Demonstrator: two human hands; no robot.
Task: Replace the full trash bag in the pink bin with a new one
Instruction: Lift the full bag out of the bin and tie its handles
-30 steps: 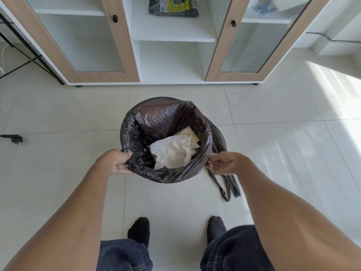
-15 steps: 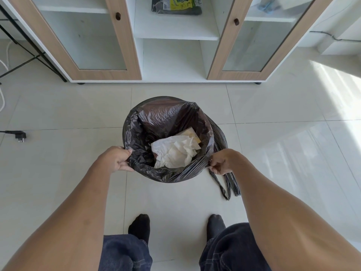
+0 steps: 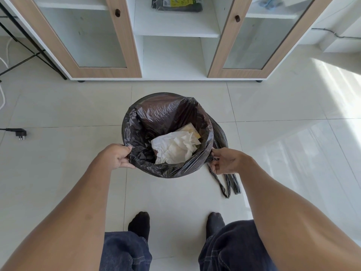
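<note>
Left hand (image 3: 117, 156) and right hand (image 3: 226, 161) each pinch the rim of the black trash bag (image 3: 168, 114), which sits on the floor (image 3: 58, 153) holding crumpled paper (image 3: 175, 147): probably light, thin and slippery, so gather that rim and lift gently.

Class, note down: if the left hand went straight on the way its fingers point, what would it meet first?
The black trash bag, whose rim the left hand grips; past that wall, probably the crumpled white paper inside.

Single head view, wide-angle, tilted steeply down-forward; floor (image 3: 58, 106) close, cabinet (image 3: 173, 55) beyond, edges seemingly bowed.
</note>
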